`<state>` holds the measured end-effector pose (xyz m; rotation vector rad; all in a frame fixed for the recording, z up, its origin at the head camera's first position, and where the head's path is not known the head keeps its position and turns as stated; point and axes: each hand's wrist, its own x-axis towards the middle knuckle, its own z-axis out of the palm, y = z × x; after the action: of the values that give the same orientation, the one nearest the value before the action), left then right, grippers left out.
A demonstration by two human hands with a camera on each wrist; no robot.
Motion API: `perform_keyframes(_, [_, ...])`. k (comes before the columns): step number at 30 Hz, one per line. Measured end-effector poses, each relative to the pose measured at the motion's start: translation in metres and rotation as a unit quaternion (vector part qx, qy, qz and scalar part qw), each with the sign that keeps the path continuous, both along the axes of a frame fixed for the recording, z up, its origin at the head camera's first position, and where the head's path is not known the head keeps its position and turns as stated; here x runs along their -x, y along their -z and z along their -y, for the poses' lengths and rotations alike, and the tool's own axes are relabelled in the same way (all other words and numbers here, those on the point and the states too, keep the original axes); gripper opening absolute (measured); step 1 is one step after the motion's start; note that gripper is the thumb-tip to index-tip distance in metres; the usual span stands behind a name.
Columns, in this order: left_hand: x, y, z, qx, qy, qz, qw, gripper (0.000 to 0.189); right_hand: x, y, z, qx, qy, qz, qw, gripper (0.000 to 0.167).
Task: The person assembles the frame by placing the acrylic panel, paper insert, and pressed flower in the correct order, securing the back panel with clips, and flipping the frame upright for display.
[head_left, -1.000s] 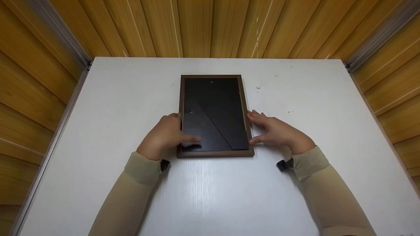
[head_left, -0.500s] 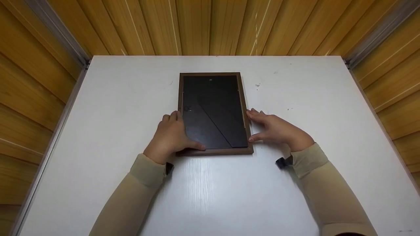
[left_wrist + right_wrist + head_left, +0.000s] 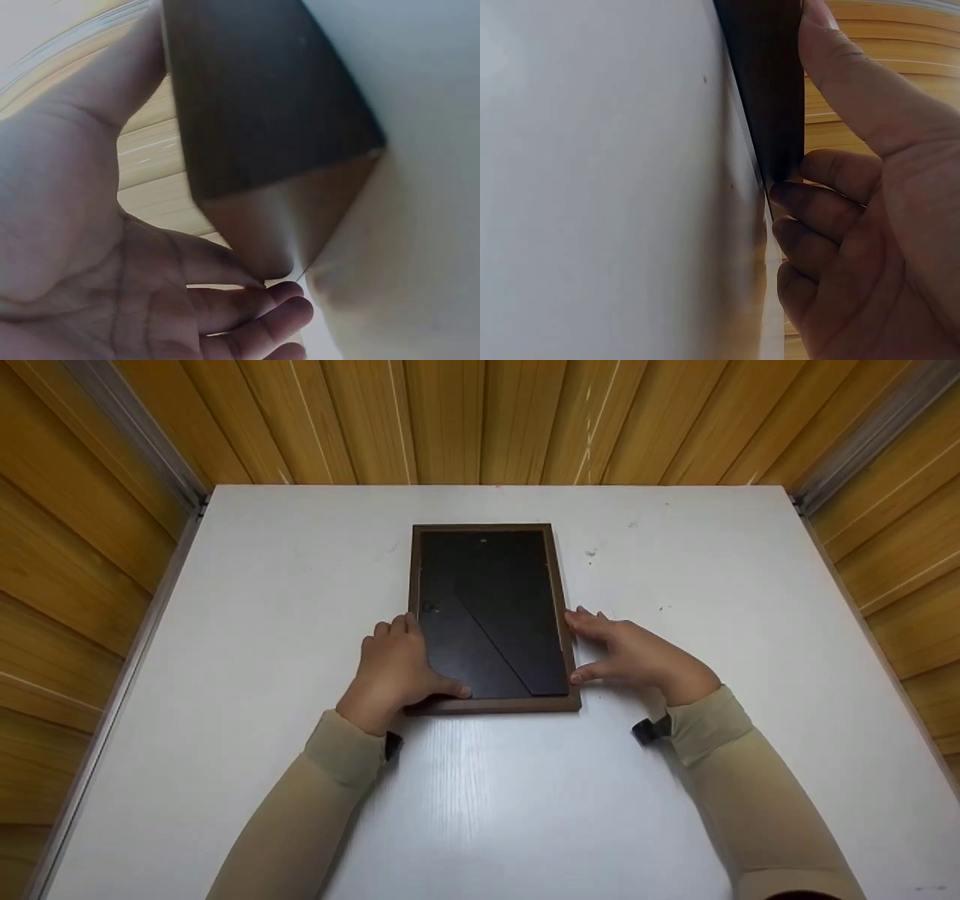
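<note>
A picture frame (image 3: 495,615) lies with its black back up, its rim brown, a folded stand flap on the backing. My left hand (image 3: 390,667) grips its near left corner, thumb over the bottom rim, fingers along the left side. In the left wrist view the fingertips meet the corner of the frame (image 3: 277,105). My right hand (image 3: 630,656) holds the right edge with thumb and fingertips. The right wrist view has its thumb at the upper edge of the frame (image 3: 769,82) and its bent fingers reaching the lower edge.
A white table (image 3: 255,622) with a few small marks lies beneath. Wooden plank walls (image 3: 480,424) stand behind it and at both sides. Dark wrist devices (image 3: 651,731) sit by the sleeve cuffs.
My left hand has moved right and toward me; its thumb has slid from the black backing down to the bottom rim. The right hand and the frame stay about the same.
</note>
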<state>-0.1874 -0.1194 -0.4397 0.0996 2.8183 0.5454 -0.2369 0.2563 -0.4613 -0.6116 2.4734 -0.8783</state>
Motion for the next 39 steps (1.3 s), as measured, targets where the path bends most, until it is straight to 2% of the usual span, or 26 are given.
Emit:
perform_keyframes(8, [0.001, 0.000, -0.003, 0.004, -0.013, 0.016, 0.9998, 0.157, 0.000, 0.000, 0.000, -0.010, -0.001, -0.005, 0.9999, 0.109])
perform_keyframes(23, [0.003, -0.007, 0.007, -0.006, 0.025, 0.037, 0.9990, 0.151, 0.001, 0.000, -0.001, -0.017, -0.004, -0.009, 0.9998, 0.109])
perform_keyframes(36, [0.003, -0.006, 0.008, -0.009, 0.024, 0.028, 0.9993, 0.152, 0.001, -0.001, 0.000, -0.020, -0.004, -0.004, 0.9998, 0.109])
perform_keyframes(39, [0.002, -0.006, 0.005, -0.008, 0.018, 0.034, 0.9992, 0.152, 0.001, -0.001, 0.000, -0.018, -0.002, -0.003, 0.9998, 0.109])
